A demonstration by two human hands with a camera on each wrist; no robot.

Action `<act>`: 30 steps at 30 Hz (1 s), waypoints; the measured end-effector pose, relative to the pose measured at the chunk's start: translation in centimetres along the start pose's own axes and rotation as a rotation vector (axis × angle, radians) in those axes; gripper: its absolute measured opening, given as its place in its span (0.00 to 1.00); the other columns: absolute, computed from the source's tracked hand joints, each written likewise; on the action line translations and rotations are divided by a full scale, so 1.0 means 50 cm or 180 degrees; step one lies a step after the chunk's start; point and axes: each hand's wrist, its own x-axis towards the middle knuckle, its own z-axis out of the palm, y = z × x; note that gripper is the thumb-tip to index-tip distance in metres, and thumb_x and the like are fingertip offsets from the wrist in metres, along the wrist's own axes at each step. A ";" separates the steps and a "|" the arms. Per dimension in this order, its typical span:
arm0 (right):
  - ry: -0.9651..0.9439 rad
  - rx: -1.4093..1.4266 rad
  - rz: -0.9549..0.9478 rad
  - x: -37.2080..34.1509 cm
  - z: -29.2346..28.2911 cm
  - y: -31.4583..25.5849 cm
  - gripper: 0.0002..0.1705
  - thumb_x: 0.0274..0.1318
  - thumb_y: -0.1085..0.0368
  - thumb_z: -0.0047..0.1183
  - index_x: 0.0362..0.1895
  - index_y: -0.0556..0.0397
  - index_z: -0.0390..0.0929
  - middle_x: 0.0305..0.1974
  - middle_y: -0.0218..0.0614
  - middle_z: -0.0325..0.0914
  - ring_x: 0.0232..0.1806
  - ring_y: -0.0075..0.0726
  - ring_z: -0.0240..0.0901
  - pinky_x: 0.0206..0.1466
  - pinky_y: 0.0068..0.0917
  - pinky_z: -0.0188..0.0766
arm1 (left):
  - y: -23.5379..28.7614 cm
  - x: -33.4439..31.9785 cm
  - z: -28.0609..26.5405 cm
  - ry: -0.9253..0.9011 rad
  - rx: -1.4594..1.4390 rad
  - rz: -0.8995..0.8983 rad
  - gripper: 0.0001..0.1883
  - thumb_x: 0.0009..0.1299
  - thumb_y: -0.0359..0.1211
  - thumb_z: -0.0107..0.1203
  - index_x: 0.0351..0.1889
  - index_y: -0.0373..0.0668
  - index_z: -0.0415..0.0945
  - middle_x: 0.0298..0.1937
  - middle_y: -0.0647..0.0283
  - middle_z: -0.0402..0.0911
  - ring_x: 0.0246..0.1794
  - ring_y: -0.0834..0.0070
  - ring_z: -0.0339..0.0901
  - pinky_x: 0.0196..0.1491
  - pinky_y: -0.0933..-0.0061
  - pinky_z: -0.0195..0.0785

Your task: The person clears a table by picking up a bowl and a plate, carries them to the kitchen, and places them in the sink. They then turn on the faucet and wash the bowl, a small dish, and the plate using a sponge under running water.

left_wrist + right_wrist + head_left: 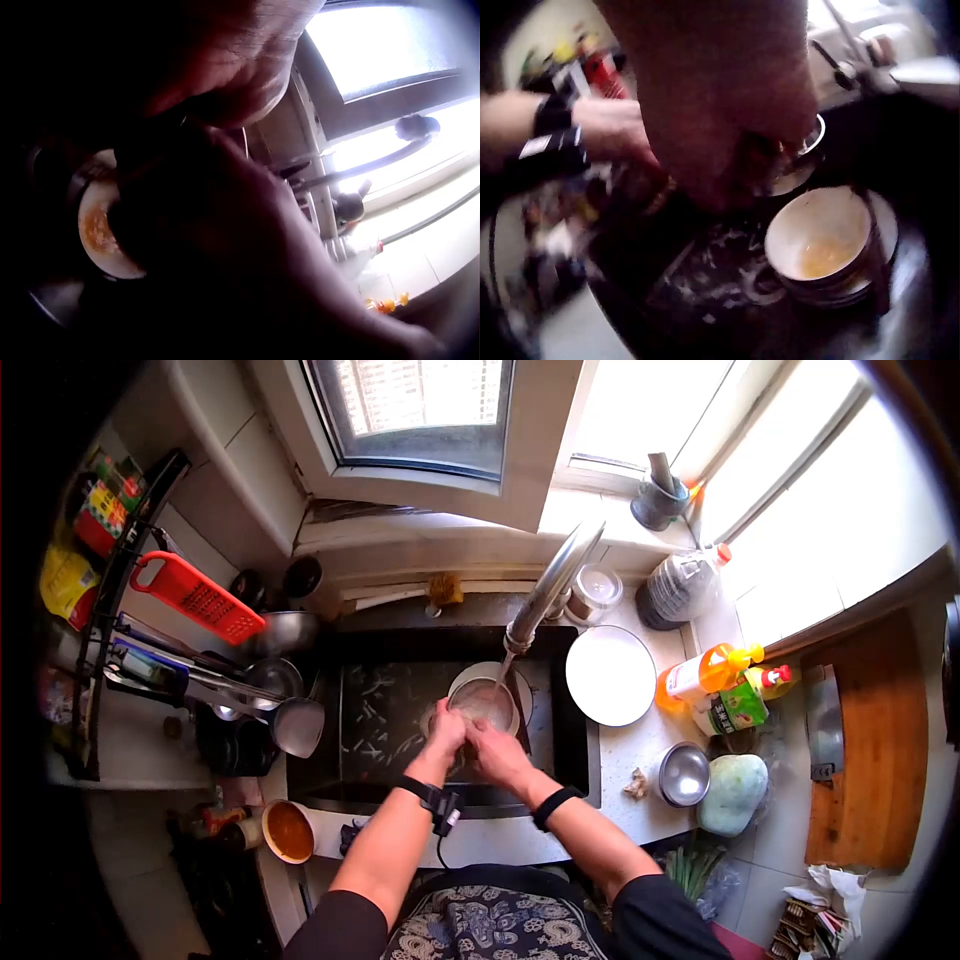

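Both hands meet over the sink point(412, 647), under the running faucet point(545, 585). My left hand point(447, 730) and my right hand point(500, 753) grip the near side of a bowl point(485, 702) with cloudy water in it. In the right wrist view that bowl's pale rim point(819, 136) shows past the right hand, whose fingers are in dark shadow. Below it in the sink stands a stack of white bowls point(784, 236), the top one with yellowish liquid inside. A white bowl with orange residue point(88, 214) appears in the left wrist view.
Pale scraps point(370, 712) lie across the sink floor. A white plate point(610, 675) rests on the right counter, near orange soap bottles point(697, 678), a metal bowl point(685, 774) and a green melon point(733, 795). On the left are hanging ladles point(298, 727) and a bowl of red-brown sauce point(290, 832).
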 end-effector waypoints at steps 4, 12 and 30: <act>0.0237 -0.1073 -0.0857 -0.012 -0.044 0.047 0.15 0.51 0.64 0.48 0.46 0.41 0.74 0.44 0.36 0.72 0.51 0.40 0.70 0.60 0.47 0.57 | 0.046 -0.006 -0.064 -0.0815 -0.0225 -0.0573 0.25 0.62 0.31 0.44 0.60 0.40 0.66 0.45 0.53 0.77 0.40 0.62 0.78 0.35 0.59 0.75; 0.0487 -0.0133 -0.0745 -0.001 -0.028 0.026 0.18 0.50 0.68 0.48 0.47 0.40 0.76 0.43 0.36 0.76 0.49 0.43 0.72 0.60 0.51 0.58 | 0.059 -0.003 -0.046 -0.0340 -0.0928 -0.0323 0.27 0.60 0.31 0.43 0.61 0.37 0.62 0.50 0.52 0.74 0.46 0.62 0.75 0.41 0.57 0.73; 0.0032 0.1011 0.0235 0.024 -0.071 -0.012 0.17 0.45 0.65 0.52 0.44 0.45 0.77 0.45 0.40 0.77 0.50 0.47 0.72 0.57 0.57 0.60 | 0.009 -0.010 -0.006 -0.0379 -0.1643 -0.0108 0.12 0.59 0.36 0.48 0.36 0.39 0.73 0.33 0.62 0.76 0.31 0.71 0.73 0.34 0.68 0.66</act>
